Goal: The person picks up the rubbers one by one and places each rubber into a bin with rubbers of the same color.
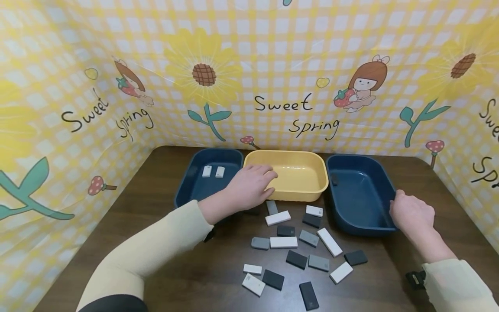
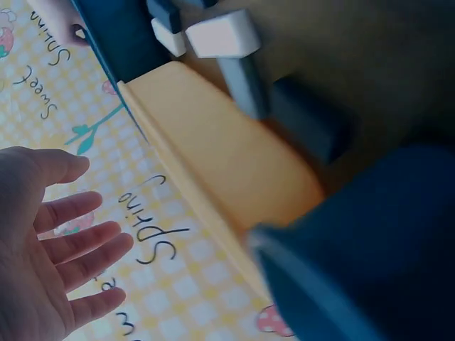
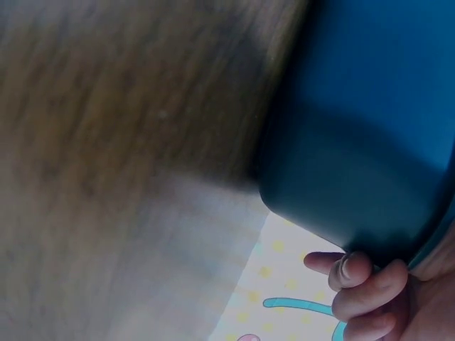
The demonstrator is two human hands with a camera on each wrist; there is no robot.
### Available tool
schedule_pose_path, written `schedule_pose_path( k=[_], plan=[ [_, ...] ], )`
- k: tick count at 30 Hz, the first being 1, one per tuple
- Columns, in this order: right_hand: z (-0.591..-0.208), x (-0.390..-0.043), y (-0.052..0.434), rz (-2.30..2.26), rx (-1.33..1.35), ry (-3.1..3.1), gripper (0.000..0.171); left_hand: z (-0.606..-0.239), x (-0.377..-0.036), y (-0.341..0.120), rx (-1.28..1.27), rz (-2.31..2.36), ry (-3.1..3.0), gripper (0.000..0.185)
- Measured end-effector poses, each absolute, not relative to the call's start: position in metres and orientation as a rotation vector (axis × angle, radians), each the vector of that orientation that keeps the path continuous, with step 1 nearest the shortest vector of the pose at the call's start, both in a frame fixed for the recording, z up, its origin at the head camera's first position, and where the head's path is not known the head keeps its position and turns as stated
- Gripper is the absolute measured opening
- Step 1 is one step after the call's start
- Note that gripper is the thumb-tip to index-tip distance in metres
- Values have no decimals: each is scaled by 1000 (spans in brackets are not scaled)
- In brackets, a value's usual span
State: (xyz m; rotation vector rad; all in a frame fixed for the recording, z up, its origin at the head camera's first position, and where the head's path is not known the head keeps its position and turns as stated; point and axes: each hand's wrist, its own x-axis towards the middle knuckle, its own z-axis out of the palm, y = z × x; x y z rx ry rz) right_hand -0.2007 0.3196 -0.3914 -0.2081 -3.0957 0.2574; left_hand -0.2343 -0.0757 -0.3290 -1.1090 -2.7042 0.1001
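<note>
The right hand (image 1: 412, 213) holds the near right rim of the right blue bin (image 1: 360, 195), its grip clamped on that edge with the fingers curled over it; the right wrist view shows fingertips (image 3: 355, 268) against the bin's dark outer wall. This bin stands at the right end of a row of three on the table (image 1: 163, 173), just beside the yellow bin (image 1: 288, 173) in the middle. One small dark piece lies against its inner left wall.

The left hand (image 1: 251, 184) rests over the near left corner of the yellow bin, its grip apart, with the fingers straight and spread and nothing in it, as the left wrist view shows plainly (image 2: 43, 249). The left blue bin (image 1: 206, 175) holds two white blocks (image 1: 213, 171).

On the table in front of the bins lies a scatter of white, grey and black blocks (image 1: 296, 242).

The left forearm hides the near edge of the left blue bin. The right wrist view is blurred, and most of the table there is a brown smear. A black strap shows at the right cuff; what it belongs to cannot be told.

The table is dark brown wood grain. A yellow checked backdrop (image 1: 249, 65) with sunflowers and the words "Sweet Spring" surrounds it on three sides.
</note>
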Motion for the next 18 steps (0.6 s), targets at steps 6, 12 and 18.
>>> schedule_pose_path(
  k=[6,12,18],
  plan=[
    [-392,-201,320,255,-192,-3087,33,-350,-222,-94,-1102,-29,-2723,28],
    [-392,-202,319,249,-212,-3106,35,-371,-212,-96,-1051,137,-2768,25],
    [-392,-201,319,247,-218,-3117,36,-386,-205,-90,-899,430,-2833,39]
  ],
)
